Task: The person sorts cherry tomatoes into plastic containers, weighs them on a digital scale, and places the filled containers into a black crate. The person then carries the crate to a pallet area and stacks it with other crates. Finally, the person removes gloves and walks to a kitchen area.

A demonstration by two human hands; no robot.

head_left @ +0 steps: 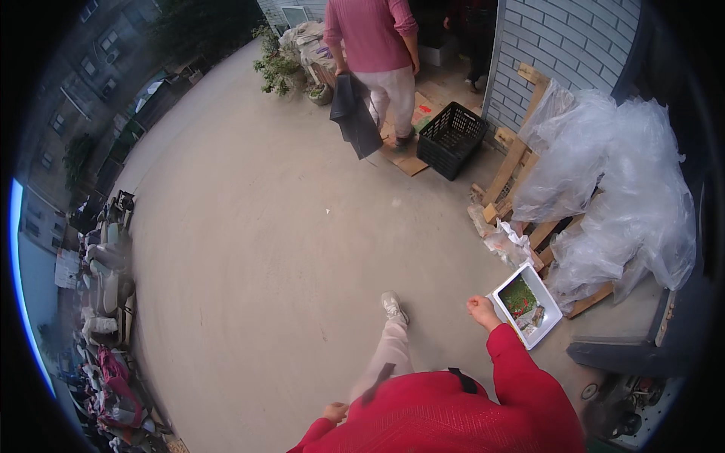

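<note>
My right hand (482, 311), in a red sleeve, hangs out in front of my body with its fingers curled in; nothing shows in it. In the picture it lies beside the left rim of a white foam box (557, 302), which holds green leafy bits, something red and a few small items. My left hand (334, 411) hangs low by my left side, fingers loosely curled and seemingly holding nothing. One of my white shoes (394, 307) is stretched forward on the concrete.
Ahead, a person in a pink top (371, 34) carries a dark crate (353, 117). By the doorway a black plastic crate (453, 141) stands on the ground beside flattened cardboard (411, 164). Wooden pallets (510, 170) with clear plastic sheeting (627, 174) lean right. Clutter (109, 302) lines the left.
</note>
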